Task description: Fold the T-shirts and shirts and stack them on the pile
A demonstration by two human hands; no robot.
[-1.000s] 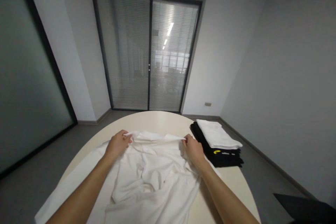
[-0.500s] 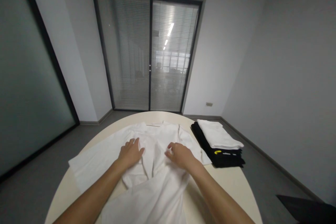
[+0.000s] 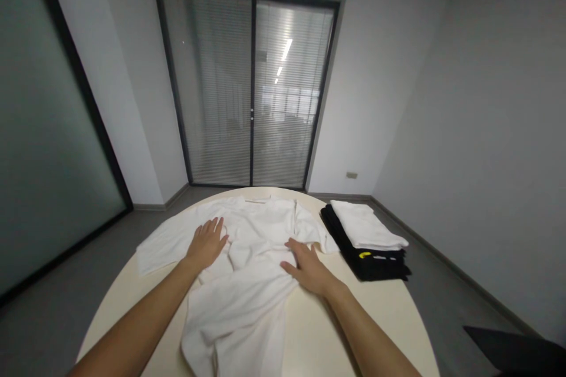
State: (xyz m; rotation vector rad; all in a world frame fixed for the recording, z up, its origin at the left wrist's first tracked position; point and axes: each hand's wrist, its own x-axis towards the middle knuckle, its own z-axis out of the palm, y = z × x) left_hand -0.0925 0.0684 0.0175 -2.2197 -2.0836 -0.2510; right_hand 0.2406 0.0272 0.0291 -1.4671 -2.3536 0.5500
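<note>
On a round cream table, rumpled white shirt, left hand and right hand open against it, gripping nothing, folded white cloth atop black garments at right.

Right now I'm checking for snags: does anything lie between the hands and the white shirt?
Nothing visible does: the left hand and right hand are right at the white shirt. The folded stack sits off to the right.

Over by the round table's far right edge sits a stack of folded black cloth with a yellow mark, folded white cloth on top; past the far edge stand dark-framed glass panes with blinds.
</note>
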